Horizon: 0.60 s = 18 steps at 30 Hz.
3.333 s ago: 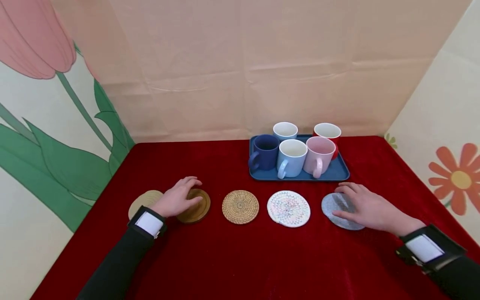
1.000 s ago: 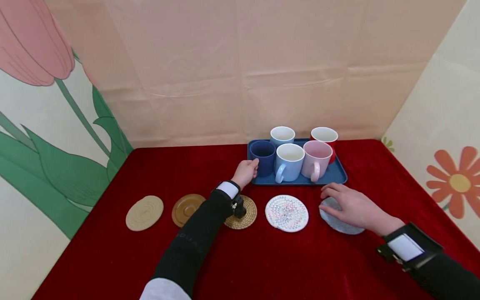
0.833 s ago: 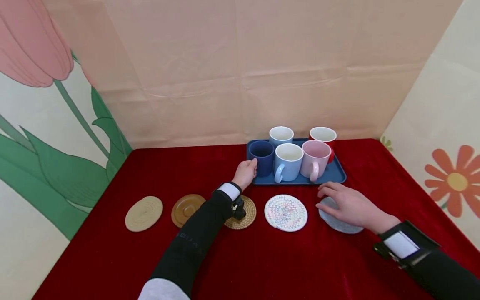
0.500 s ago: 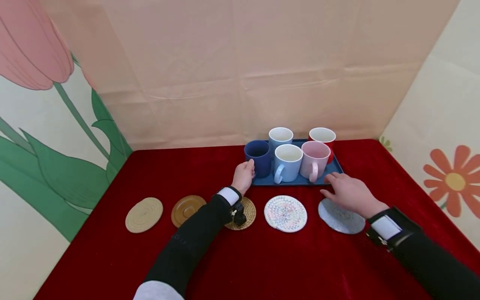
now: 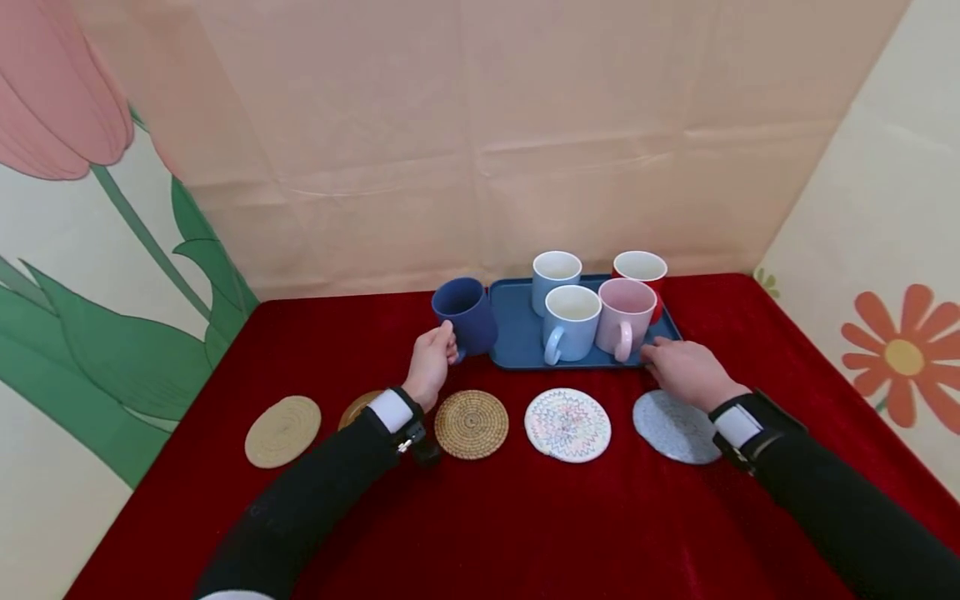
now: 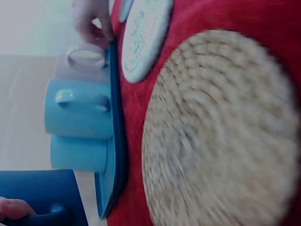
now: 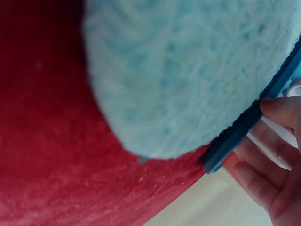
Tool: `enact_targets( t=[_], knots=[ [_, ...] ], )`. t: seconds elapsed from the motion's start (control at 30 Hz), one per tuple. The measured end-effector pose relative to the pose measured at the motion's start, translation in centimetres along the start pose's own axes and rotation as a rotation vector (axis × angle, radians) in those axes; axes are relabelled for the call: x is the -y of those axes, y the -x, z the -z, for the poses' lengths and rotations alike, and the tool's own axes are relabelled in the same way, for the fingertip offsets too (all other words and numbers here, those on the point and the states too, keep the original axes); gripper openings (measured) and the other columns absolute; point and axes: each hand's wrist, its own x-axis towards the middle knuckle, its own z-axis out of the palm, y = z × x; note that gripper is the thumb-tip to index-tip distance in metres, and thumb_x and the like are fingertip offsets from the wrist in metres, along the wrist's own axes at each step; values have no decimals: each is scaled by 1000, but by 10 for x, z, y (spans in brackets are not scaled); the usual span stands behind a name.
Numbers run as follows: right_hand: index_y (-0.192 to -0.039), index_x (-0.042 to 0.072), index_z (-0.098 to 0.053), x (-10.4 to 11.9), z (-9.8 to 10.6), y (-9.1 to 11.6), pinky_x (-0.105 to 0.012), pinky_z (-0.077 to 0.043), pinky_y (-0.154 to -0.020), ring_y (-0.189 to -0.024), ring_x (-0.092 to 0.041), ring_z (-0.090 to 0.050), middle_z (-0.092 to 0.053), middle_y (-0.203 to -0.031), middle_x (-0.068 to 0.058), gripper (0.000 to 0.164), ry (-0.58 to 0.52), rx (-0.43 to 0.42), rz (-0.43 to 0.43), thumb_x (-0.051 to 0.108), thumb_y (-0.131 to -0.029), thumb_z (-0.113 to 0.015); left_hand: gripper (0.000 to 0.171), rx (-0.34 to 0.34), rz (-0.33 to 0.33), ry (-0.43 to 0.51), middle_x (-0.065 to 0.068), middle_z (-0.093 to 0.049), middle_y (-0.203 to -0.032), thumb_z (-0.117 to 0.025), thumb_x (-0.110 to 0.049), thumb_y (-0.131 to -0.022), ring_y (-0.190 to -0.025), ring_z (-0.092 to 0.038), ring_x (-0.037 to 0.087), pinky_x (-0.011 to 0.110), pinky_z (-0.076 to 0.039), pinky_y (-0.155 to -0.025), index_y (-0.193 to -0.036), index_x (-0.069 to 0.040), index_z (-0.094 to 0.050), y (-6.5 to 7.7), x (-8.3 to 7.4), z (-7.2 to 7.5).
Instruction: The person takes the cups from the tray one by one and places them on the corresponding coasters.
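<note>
Dark blue mug [image 5: 471, 317], tilted, just left of the tray [image 5: 514, 315], should prove stiff, fairly weighty and breakable. Right hand [image 5: 690, 372] pinches the tray's edge; left hand [image 5: 431, 365] grips the mug's handle [image 6: 52, 215], likely its surest hold.

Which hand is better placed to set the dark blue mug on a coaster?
Most likely the left hand: it holds the dark blue mug at its handle, close to the middle woven coaster. The right hand touches the tray farther over, beside the pink mug.
</note>
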Motion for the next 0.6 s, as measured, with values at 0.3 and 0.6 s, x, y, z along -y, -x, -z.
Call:
enact_targets(
  t=[0.3, 0.6],
  knots=[
    [-103, 7, -69, -2, 3, -3, -27, -41, -58, -68, -16, -49, -59, -78, -2, 15, -35, -2, 33, 11, -89, -71, 43, -60, -41, 7, -2, -34, -64, -38, -19, -107, -61, -34, 10, 21, -31, -61, -65, -11, -38, 22, -16, 66],
    [-108, 4, -69, -2, 0, -5, -27, -40, -56, -67, -16, -46, -57, -76, -2, 21, -54, 10, 32, 10, -88, -70, 43, -99, -65, 1, -3, -32, -62, -37, -18, -107, -60, -32, 10, 21, -29, -61, -65, -10, -36, 45, -25, 113]
  ],
)
